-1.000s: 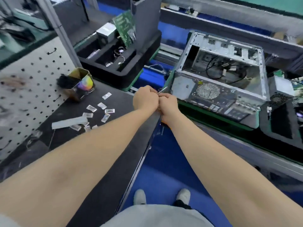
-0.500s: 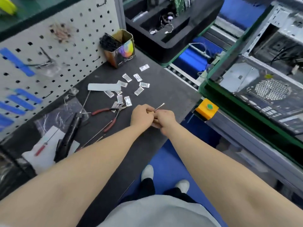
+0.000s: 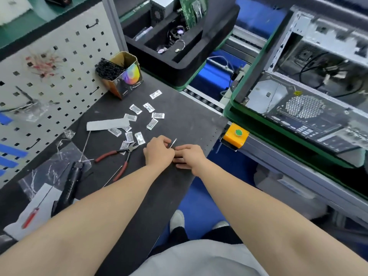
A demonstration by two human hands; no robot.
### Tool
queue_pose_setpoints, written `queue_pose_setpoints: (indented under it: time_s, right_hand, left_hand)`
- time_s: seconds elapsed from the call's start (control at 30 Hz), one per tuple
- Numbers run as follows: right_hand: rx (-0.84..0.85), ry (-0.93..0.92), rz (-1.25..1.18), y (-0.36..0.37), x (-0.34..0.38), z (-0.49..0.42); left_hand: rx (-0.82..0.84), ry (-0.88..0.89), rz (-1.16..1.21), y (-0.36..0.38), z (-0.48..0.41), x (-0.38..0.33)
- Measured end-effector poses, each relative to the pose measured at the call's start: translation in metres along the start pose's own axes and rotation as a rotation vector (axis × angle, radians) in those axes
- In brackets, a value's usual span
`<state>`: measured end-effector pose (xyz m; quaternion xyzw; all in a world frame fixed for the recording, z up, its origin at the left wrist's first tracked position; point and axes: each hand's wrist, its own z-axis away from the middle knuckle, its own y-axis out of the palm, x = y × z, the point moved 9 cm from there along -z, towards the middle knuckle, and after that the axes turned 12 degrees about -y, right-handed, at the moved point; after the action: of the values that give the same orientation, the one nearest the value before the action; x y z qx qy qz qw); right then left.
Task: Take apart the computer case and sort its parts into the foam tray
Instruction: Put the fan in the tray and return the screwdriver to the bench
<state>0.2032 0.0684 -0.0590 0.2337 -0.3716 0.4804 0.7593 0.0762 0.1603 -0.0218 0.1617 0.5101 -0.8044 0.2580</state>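
My left hand [image 3: 159,152] and my right hand [image 3: 190,156] meet over the black bench mat [image 3: 179,120]. Together they pinch a thin pale strip [image 3: 173,143] that sticks up between them; what it is I cannot tell. The open metal computer case [image 3: 298,108] lies on its side on a green-edged carrier to the right, with cables showing inside. At the top stands the black foam tray [image 3: 179,64], which holds a green circuit board [image 3: 191,10], a grey box and small cables.
Red-handled cutters [image 3: 121,154], a black electric screwdriver [image 3: 71,182], a red screwdriver [image 3: 29,218] and several small white packets [image 3: 153,123] lie on the mat. A carton of black ties [image 3: 121,74] stands by the pegboard [image 3: 49,80]. An orange button box [image 3: 236,135] sits on the conveyor rail.
The view swung down and left from the case to the bench. Both hands came back from in front of the case to above the mat, still pinching the strip.
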Motion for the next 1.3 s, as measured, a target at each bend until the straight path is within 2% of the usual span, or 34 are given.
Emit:
queue_pose_setpoints:
  time_s: [0.1,0.2,0.33,0.43,0.73,0.97,1.1,1.3]
  right_hand:
    - [-0.091,-0.026,-0.046,-0.035,0.007,-0.003]
    - [-0.288,-0.080,-0.099,-0.092,0.013,-0.006]
    - [-0.516,-0.091,-0.114,-0.172,0.019,-0.008]
    - [-0.603,-0.070,-0.074,-0.216,0.025,-0.012]
    - [-0.460,0.024,0.024,-0.245,0.030,-0.039]
    - [-0.469,0.052,0.083,-0.250,0.032,-0.045]
    - [-0.440,0.037,0.131,-0.250,0.037,-0.047]
    - [-0.494,0.001,0.157,-0.246,0.041,-0.040]
  left_hand:
    - [-0.033,0.134,-0.086,0.013,0.002,-0.042]
    - [0.019,0.239,-0.083,0.038,0.010,-0.090]
    - [0.204,0.305,-0.048,0.086,0.020,-0.147]
    - [0.348,0.298,-0.020,0.121,0.025,-0.176]
    - [0.334,0.160,-0.098,0.170,0.011,-0.206]
    - [0.368,0.009,-0.062,0.171,-0.005,-0.197]
    - [0.399,0.001,-0.049,0.172,-0.005,-0.198]
    - [0.382,0.045,-0.071,0.170,0.002,-0.204]
